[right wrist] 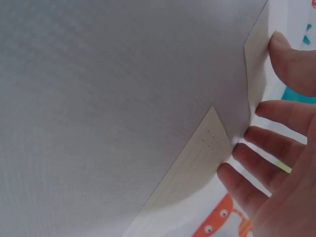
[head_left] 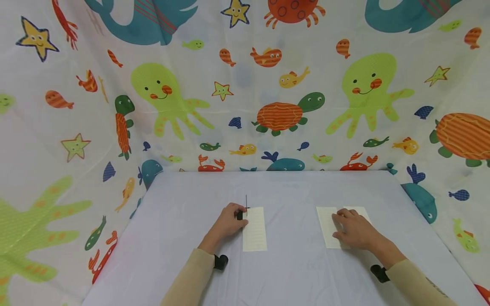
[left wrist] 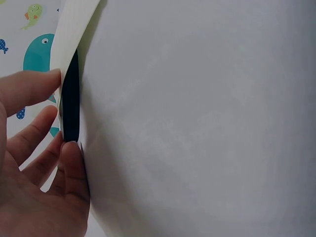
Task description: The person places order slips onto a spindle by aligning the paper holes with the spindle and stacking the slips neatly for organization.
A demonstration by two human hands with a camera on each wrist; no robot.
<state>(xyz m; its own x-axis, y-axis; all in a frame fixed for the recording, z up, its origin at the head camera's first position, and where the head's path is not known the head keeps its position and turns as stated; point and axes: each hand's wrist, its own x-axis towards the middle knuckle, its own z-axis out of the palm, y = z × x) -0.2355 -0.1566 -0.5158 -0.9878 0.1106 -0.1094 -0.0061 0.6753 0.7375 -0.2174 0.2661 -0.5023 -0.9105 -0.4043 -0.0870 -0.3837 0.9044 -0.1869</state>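
Note:
In the head view my left hand (head_left: 229, 221) is at the left edge of a cream lined paper slip (head_left: 254, 231), its fingers curled around a small dark object (head_left: 240, 215) that lies partly under the slip. A thin dark upright line (head_left: 246, 202) shows by the fingertips; its kind is unclear. The left wrist view shows the thumb against the lifted paper (left wrist: 74, 29) and fingers at the lower end of the dark flat object (left wrist: 72, 103). My right hand (head_left: 356, 229) rests its spread fingertips on two cream slips, the left one (head_left: 325, 225) and the right one (head_left: 360, 210).
A white cloth (head_left: 291, 272) covers the table. Behind and beside it hangs a curtain (head_left: 245, 123) printed with sea animals. Black wrist straps (head_left: 220, 262) show at both sleeves. Between the left slip and the right pair lies a stretch of bare cloth.

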